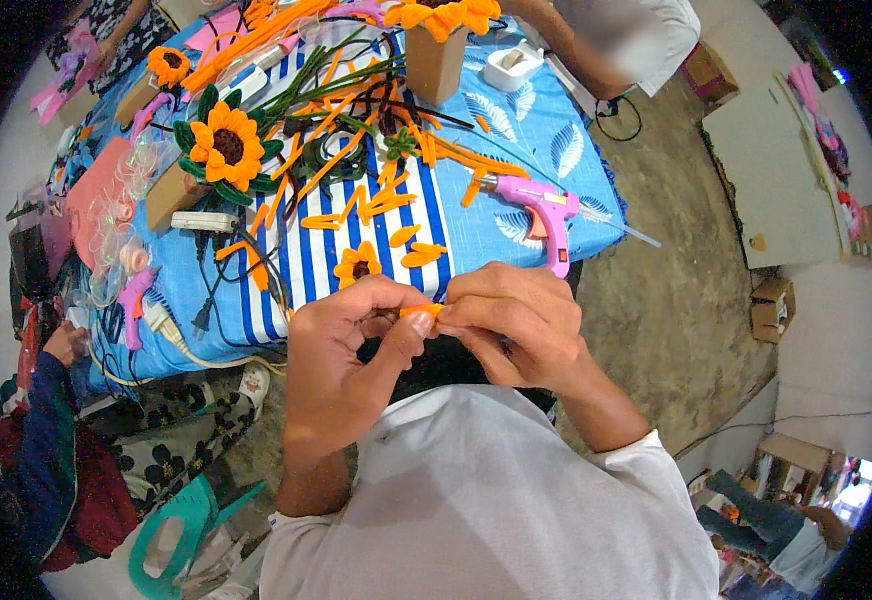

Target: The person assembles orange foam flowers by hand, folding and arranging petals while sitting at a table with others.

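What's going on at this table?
A person holds a small orange chenille piece between the fingertips of the left hand and right hand, just in front of the table. Beyond the hands, a small orange flower head and loose orange petals lie on a striped cloth. A purple hot glue gun lies to the right, unheld.

Orange piece, lilac glue gun, blue-and-white striped cloth, brown-centred orange flower
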### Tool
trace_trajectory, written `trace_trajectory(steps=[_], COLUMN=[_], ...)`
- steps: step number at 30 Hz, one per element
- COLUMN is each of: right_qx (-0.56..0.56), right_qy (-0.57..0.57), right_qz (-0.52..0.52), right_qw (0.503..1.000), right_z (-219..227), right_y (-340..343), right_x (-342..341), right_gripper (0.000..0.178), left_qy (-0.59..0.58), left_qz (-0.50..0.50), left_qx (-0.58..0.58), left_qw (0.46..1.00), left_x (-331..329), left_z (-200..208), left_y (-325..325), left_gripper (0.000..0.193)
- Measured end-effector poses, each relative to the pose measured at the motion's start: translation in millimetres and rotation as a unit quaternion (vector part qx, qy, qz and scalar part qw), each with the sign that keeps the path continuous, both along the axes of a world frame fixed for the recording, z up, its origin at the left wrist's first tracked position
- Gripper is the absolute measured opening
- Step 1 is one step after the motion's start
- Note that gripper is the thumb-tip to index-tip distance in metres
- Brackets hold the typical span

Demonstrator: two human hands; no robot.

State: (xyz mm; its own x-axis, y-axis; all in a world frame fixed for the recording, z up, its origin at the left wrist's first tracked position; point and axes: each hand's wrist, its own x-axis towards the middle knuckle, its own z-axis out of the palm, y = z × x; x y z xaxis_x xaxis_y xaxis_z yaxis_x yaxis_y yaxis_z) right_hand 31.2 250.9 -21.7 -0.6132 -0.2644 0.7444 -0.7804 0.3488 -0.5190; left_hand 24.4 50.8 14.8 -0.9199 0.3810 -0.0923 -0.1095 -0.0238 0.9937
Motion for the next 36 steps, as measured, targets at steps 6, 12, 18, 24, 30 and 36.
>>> trace_trajectory(steps=[6, 12, 18, 24, 30, 36], right_qx=[-0.013, -0.004, -0.279, -0.427, -0.257, 0.082], right_qy=[-0.002, -0.022, -0.279, -0.475, -0.425, -0.174], right_qz=[0.006, -0.01, 0.06, 0.096, 0.103, -0.034], right_qw=[1.0, 1.0, 0.917, 0.763, 0.862, 0.981], right_z=[3, 9, 9, 40, 96, 208], right_y=[1, 3, -13, -81, -152, -107], right_x=[-1, 0, 12, -23, -123, -162], right_gripper=[0.025, 0.021, 0.008, 0.015, 0.02, 0.061], left_qy=[0.073, 0.084, 0.266, 0.409, 0.34, 0.255], left_qz=[0.036, 0.048, 0.049, 0.209, 0.345, 0.309], left_qx=[-0.002, 0.021, -0.085, -0.085, -0.037, 0.113], left_qw=[0.997, 0.995, 0.959, 0.884, 0.874, 0.909], left_x=[1, 1, 2, -13, -56, -46], left_z=[1, -9, -7, 6, 15, 20], left_y=[6, 11, 11, -10, -98, -95], left_gripper=[0.008, 0.004, 0.008, 0.006, 0.008, 0.009])
